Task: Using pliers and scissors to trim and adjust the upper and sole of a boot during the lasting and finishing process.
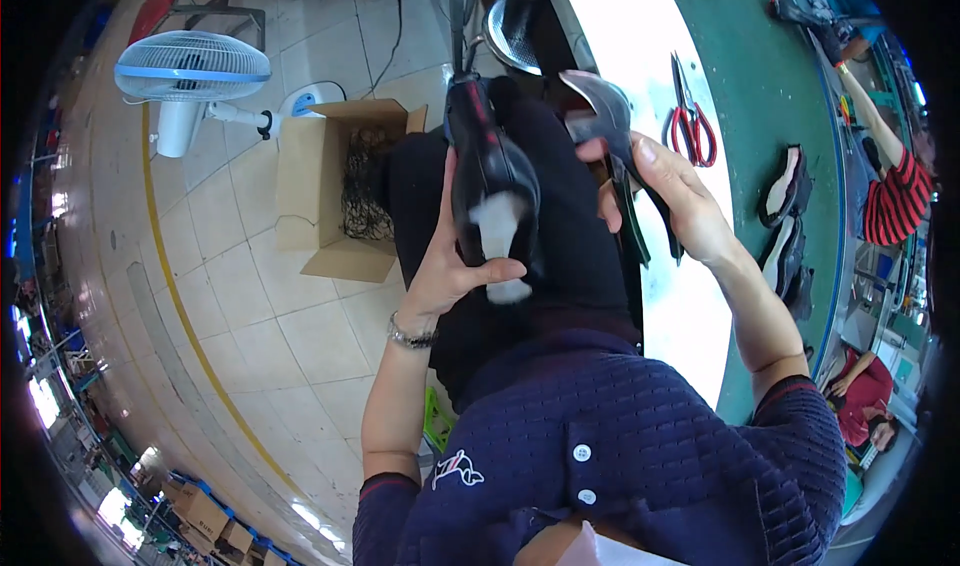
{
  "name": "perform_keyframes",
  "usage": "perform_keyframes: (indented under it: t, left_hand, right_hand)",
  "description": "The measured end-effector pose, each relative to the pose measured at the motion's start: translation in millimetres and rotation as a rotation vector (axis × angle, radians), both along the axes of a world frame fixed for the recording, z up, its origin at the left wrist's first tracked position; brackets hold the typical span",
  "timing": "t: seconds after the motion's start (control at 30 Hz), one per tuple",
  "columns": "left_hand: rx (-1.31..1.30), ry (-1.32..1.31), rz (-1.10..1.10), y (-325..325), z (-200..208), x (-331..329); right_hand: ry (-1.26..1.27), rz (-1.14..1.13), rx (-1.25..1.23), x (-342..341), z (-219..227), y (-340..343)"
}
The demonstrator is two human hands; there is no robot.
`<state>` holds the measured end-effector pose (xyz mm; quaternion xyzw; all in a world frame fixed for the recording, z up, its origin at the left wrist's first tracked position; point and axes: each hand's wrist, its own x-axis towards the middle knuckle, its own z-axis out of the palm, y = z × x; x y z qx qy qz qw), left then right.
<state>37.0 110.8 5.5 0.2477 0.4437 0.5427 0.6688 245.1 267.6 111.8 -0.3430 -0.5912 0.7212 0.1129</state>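
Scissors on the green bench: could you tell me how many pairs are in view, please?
1. A single red-handled pair of scissors lies on the green bench, beyond the right hand, which holds pliers. Others may be hidden.

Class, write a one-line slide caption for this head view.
Left hand grips a black shoe while right hand holds metal pincers.

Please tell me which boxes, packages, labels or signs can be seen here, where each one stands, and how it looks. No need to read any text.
Open cardboard box: on the tiled floor, left of the left hand holding a black shoe; brown, flaps open, dark tangled material inside.
Stacked cardboard boxes: far lower left by the floor's edge; brown, small in the picture.
No sign or screen is clear enough to tell.
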Motion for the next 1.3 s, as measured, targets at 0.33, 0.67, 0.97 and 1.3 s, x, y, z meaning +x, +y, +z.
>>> perform_keyframes:
  t: [0.33, 0.67, 0.97, 1.3]
  left_hand:
    - [0.180, -0.170, 0.007, -12, -11, 2]
    - [-0.003, 0.072, 0.245, 3, 29, 33]
    - [-0.051, 0.097, 0.308, 2, 41, 61]
    - [-0.047, 0.119, 0.372, 3, 36, 66]
  right_hand:
    - [-0.016, 0.214, -0.467, 30, -25, -46]
    - [-0.191, 0.391, -0.436, 17, -6, -58]
    - [-0.387, 0.606, -0.322, 22, 8, -49]
    - [-0.573, 0.779, -0.081, 8, 15, -40]
